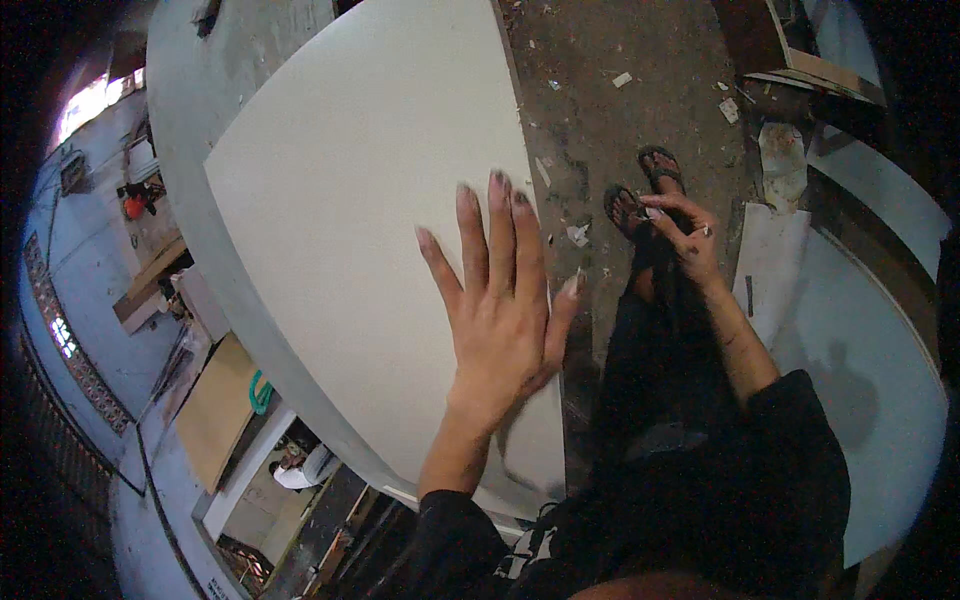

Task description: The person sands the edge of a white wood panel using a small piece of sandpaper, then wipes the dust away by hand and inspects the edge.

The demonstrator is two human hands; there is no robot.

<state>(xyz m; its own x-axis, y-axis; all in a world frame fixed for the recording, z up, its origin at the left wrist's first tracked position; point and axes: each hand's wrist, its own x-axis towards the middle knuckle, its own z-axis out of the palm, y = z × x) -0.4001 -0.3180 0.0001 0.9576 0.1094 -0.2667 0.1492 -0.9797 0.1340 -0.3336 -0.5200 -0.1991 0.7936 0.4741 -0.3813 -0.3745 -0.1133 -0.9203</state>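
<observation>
A large white board (370,150) lies flat on a grey worktable (185,130). Over its right part is my left hand (495,310), palm down, with the fingers stretched and spread; it grips nothing. Whether the palm presses on the board or hovers just above it is hard to tell. My right hand (692,238) is held off the board's right edge, above the floor and in front of my legs. Its fingers are curled, with the thumb and forefinger tips close together. Anything held in them is too small to make out.
Scraps of paper (622,79) litter the brown floor (590,120). Pale blue panels (850,400) stand to my right, with a wooden piece (830,75) farther off. Beyond the worktable's left side are a tan board (215,410), a green hose-like loop (261,392) and a person in white (300,470).
</observation>
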